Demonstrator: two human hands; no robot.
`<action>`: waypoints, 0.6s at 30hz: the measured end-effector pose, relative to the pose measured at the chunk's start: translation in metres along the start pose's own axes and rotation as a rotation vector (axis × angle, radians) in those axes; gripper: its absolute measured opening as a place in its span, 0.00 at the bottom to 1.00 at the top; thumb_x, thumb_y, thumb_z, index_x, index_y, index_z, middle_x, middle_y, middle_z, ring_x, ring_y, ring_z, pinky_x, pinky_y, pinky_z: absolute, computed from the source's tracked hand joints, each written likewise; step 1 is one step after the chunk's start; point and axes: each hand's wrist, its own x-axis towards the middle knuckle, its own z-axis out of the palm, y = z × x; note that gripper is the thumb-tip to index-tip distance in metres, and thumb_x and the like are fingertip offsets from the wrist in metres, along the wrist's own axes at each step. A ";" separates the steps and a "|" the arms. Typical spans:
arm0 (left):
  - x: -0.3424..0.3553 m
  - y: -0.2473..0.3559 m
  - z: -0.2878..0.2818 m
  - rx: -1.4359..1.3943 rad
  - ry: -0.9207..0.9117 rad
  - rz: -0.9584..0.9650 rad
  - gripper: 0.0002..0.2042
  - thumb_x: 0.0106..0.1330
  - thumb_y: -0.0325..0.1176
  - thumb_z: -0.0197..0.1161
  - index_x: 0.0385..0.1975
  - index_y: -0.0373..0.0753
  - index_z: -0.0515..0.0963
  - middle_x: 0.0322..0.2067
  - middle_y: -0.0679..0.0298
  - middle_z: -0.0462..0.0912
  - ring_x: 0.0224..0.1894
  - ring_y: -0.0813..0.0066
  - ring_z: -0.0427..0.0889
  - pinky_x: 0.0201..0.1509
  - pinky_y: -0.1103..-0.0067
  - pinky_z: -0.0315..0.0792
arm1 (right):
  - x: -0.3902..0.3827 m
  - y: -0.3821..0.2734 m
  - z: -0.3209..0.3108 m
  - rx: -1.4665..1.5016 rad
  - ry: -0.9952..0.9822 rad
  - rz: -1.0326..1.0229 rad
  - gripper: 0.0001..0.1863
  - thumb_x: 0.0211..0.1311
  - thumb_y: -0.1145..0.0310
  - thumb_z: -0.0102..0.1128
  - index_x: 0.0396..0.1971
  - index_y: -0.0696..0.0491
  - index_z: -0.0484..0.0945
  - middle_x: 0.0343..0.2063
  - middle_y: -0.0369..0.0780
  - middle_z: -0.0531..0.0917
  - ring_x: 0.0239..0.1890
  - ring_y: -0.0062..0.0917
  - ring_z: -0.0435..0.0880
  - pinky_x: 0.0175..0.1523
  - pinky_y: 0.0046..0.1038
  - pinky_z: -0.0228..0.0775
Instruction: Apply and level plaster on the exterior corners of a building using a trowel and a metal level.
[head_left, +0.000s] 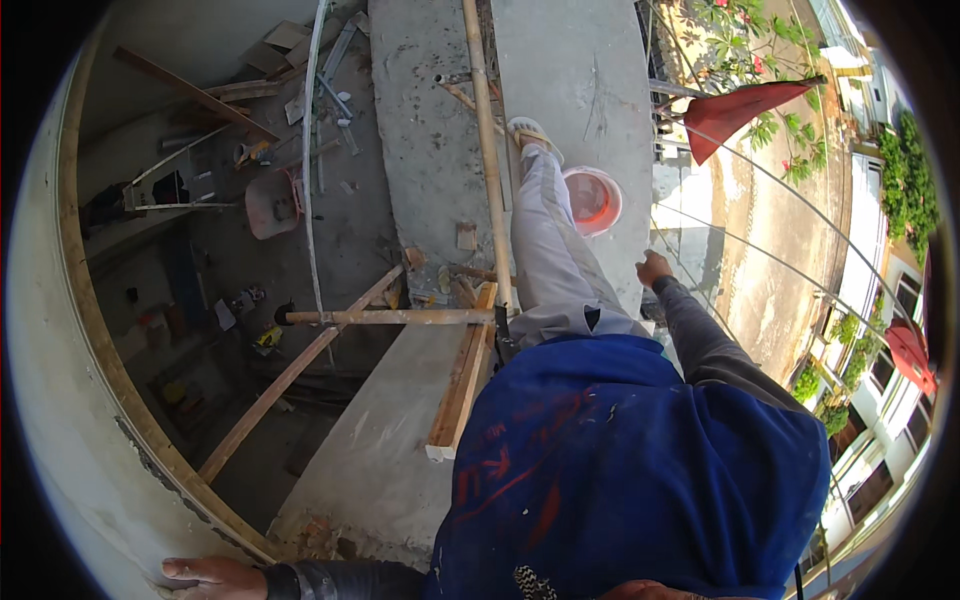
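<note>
My left hand [205,574] is at the bottom left, fingers stretched out against the pale wall [75,430]. My right hand [655,268] hangs at the right edge of the concrete ledge [570,80], fingers curled; whatever they might hold is too small to make out. Just above it stands a pink-white bucket [590,195] beside my leg in light trousers and a sandalled foot [525,133]. A long bamboo pole [482,120] runs beside that leg, meeting a shorter crosspiece [390,316] and a timber beam [450,400].
At left, a drop shows a lower floor with scraps, a pink tub [272,205] and a slanting plank [270,400]. At right, thin bars or cables, a red cloth [730,120] and a sunlit drop toward plants [905,180] and buildings lie beyond the ledge.
</note>
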 end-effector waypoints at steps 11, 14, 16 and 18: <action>-0.024 -0.043 0.028 -0.116 -0.185 -0.230 0.27 0.63 0.55 0.55 0.44 0.33 0.76 0.37 0.56 0.80 0.39 0.58 0.79 0.40 0.68 0.70 | 0.029 -0.098 -0.075 0.227 0.340 -0.373 0.18 0.55 0.65 0.57 0.44 0.59 0.75 0.39 0.55 0.79 0.44 0.48 0.78 0.50 0.40 0.70; -0.038 -0.050 0.031 -0.051 -0.299 -0.263 0.27 0.62 0.55 0.56 0.44 0.33 0.75 0.38 0.55 0.80 0.39 0.57 0.79 0.40 0.67 0.70 | 0.035 -0.129 -0.108 0.257 0.404 -0.472 0.17 0.55 0.65 0.56 0.43 0.59 0.76 0.36 0.54 0.80 0.41 0.46 0.79 0.47 0.40 0.71; -0.041 -0.053 0.036 -0.033 -0.230 -0.209 0.27 0.63 0.55 0.55 0.44 0.32 0.75 0.38 0.55 0.80 0.39 0.57 0.79 0.40 0.67 0.70 | 0.041 -0.145 -0.127 0.265 0.455 -0.526 0.17 0.56 0.66 0.56 0.42 0.59 0.76 0.34 0.53 0.81 0.39 0.45 0.80 0.46 0.40 0.72; -0.040 -0.053 0.036 -0.031 -0.178 -0.187 0.27 0.63 0.55 0.54 0.44 0.32 0.75 0.38 0.55 0.80 0.39 0.57 0.79 0.40 0.67 0.70 | 0.051 -0.164 -0.143 0.001 0.562 -0.743 0.16 0.56 0.66 0.56 0.41 0.59 0.77 0.31 0.52 0.81 0.36 0.44 0.81 0.43 0.39 0.73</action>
